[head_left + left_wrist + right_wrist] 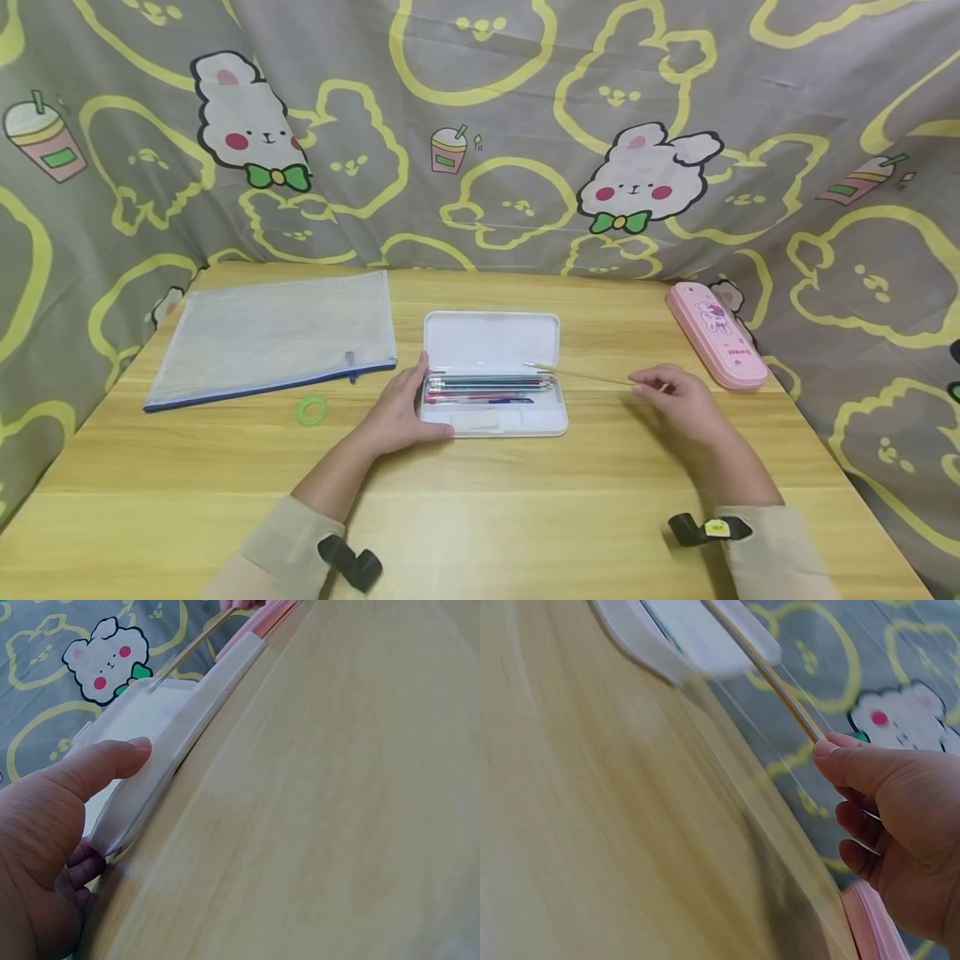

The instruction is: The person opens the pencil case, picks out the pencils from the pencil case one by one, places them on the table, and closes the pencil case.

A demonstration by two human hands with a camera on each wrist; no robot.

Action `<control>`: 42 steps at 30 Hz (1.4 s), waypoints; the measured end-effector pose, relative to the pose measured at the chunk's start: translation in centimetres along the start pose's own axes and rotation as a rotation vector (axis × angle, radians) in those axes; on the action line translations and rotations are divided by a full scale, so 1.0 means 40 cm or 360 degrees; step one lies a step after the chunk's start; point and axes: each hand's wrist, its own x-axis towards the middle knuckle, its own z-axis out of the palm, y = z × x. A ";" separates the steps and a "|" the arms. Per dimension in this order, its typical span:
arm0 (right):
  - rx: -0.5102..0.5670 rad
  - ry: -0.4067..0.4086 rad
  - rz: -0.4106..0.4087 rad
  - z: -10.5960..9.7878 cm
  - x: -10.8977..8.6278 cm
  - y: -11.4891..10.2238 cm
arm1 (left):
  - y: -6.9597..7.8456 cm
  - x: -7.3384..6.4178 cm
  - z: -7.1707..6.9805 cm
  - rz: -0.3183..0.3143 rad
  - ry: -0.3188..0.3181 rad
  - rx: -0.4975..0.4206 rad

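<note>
An open white pencil case (491,337) lies mid-table, its lid tilted back. Several pencils (487,383) and pens lie across its tray, with a white eraser (477,419) in the front compartment. My left hand (401,412) holds the case at its left end; in the left wrist view the thumb (124,759) lies over the front rim. Between thumb and fingertips, my right hand (678,400) pinches one end of a slim yellow-brown pencil (592,376). Its pale far end is over the case's right part. The right wrist view shows this pencil (772,679) slanting from the fingers toward the case.
A pink pencil box (716,333) lies at the back right, beyond my right hand. To the left are a mesh zip pouch (277,333) with a blue edge and a green ring (311,409). A patterned grey curtain (517,167) hangs behind the wooden table (510,517).
</note>
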 end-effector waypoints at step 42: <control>-0.0298 -0.0039 0.0371 -0.101 -0.025 0.175 | 0.000 0.001 0.004 0.0008 0.0016 0.0007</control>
